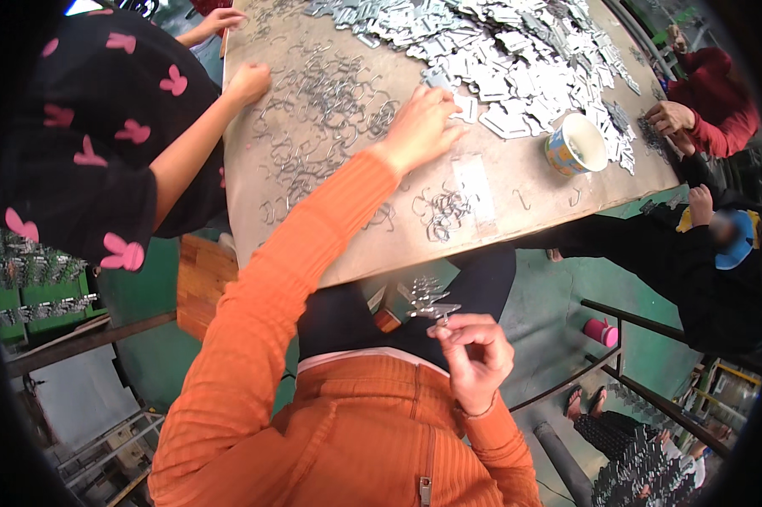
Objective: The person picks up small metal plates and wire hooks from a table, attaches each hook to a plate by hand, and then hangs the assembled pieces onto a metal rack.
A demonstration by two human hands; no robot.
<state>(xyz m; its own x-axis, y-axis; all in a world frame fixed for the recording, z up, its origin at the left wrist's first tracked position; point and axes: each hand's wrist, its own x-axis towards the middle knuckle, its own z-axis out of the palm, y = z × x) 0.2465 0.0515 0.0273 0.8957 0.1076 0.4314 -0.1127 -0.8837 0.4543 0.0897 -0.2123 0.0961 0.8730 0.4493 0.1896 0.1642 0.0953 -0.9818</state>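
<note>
My left hand (421, 127) reaches over the table to the near edge of a large heap of flat silvery metal plates (516, 68). Its fingers are bent and apart, with the tips beside a loose plate (465, 108). Below the table edge, in front of my body, my right hand (482, 351) pinches a small bunch of shiny metal pieces (432, 306) between thumb and fingers. How those pieces join is too small to make out. Bent wire hooks (322, 101) lie scattered left of my left hand, and a smaller cluster of hooks (442, 211) sits nearer to me.
A patterned paper cup (575, 145) stands right of the heap, on the brown-covered table (356, 262). At the left, a person in black with pink rabbit shapes (132, 131) has hands on the table. Another person's red sleeve (727, 101) is at the right. A wooden stool (204, 283) stands below.
</note>
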